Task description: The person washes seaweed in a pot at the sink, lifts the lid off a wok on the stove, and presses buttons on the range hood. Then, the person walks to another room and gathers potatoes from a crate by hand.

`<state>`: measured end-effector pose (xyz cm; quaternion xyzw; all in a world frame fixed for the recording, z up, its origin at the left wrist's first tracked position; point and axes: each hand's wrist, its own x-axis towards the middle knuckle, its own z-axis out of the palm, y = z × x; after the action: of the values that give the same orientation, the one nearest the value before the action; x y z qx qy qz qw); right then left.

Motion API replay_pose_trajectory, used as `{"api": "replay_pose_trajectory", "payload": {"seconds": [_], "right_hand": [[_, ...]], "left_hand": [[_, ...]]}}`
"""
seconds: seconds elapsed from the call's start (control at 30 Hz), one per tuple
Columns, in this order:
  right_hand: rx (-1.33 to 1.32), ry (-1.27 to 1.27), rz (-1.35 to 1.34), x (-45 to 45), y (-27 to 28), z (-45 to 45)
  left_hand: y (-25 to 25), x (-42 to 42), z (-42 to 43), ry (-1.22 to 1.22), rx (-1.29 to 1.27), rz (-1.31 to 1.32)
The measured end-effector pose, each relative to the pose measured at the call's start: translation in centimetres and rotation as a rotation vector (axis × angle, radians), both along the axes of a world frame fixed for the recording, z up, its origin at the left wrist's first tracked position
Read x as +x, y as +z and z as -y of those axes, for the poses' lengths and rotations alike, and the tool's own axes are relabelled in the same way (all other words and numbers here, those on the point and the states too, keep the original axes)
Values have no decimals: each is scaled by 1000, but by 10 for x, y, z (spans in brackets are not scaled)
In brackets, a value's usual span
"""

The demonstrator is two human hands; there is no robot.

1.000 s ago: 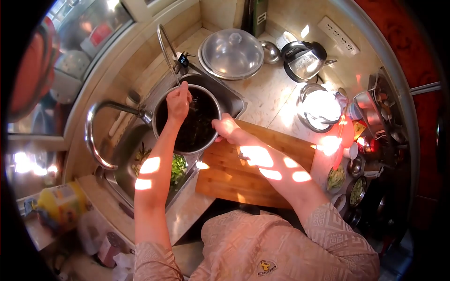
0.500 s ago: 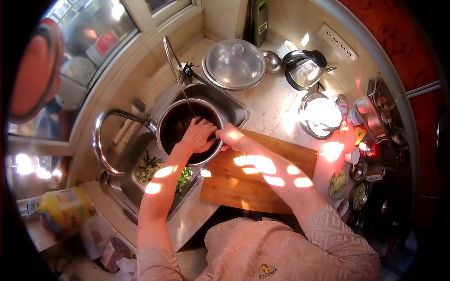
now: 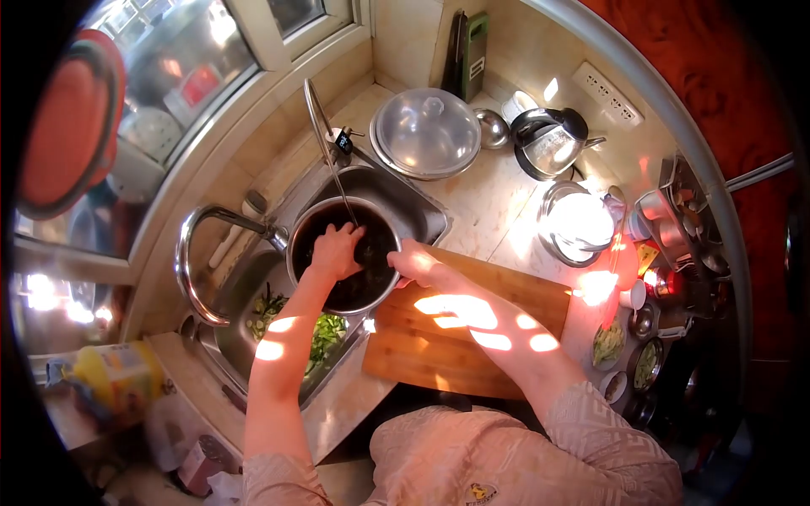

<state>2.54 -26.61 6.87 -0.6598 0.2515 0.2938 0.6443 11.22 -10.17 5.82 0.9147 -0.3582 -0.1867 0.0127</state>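
A round metal pot (image 3: pixel 365 291) with dark liquid and dark pieces in it sits over the double sink. A thin stream of water falls into it from the slim faucet (image 3: pixel 319 118). My left hand (image 3: pixel 337 253) reaches down into the pot, its fingertips hidden in the dark contents, so any hold is unclear. At the pot's right rim, my right hand (image 3: pixel 413 262) grips the edge with bent fingers. Chopped green vegetables (image 3: pixel 325 337) lie in the near sink basin, below the pot.
A wooden cutting board (image 3: pixel 472 333) lies right of the sink. Behind it stand a lidded bowl (image 3: pixel 427 132), a metal kettle (image 3: pixel 550 143) and stacked dishes (image 3: pixel 579 221). A larger curved faucet (image 3: pixel 181 253) arches over the left basin. Bowls of food (image 3: pixel 648 363) are at right.
My left hand went from above the pot's far rim down into it, then moved left within it. My right hand stays on the rim. The whole view has shifted slightly.
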Motion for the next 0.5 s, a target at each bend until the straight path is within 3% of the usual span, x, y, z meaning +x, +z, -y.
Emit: {"api": "replay_pose_trajectory", "payload": {"seconds": [0.1, 0.13, 0.2, 0.23, 0.37, 0.4, 0.5], "right_hand": [[1, -2, 9, -4, -12, -1], [-41, 13, -23, -2, -9, -1], [-8, -33, -13, -6, 9, 1], [-21, -32, -30, -7, 21, 1], [40, -54, -26, -5, -16, 3], [45, -61, -24, -4, -17, 2], [55, -71, 10, -6, -19, -1]], "left_hand": [[-13, 14, -7, 307, -262, 11], [-13, 15, -11, 305, -257, 17], [-5, 16, -15, 624, -418, -18], [-1, 15, -19, 669, -464, -18], [12, -7, -33, 651, -629, -116], [21, -16, -37, 569, -574, -153], [47, -44, -28, 168, -95, -40]]}}
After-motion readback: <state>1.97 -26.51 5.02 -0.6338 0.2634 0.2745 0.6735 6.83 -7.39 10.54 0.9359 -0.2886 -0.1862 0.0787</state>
